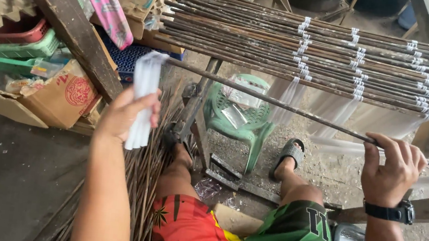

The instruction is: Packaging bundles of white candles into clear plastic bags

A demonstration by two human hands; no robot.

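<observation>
My left hand (124, 113) is raised and grips a bundle of white candles (143, 97), held upright. A long thin dark stick (280, 103) runs across the view, and my right hand (392, 168), with a black watch on the wrist, is closed around it near its right end. Pale candles (332, 109) hang in pairs by white strings from a rack of many dark sticks (328, 47) just beyond. My legs in red and green shorts and sandals show below.
A slanted wooden beam (70, 25) rises at the left, beside a cardboard box (63, 96) and green and red plastic baskets (15, 44). A green plastic chair (241, 118) stands under the rack. Loose sticks (145, 177) lie on the ground by my left leg.
</observation>
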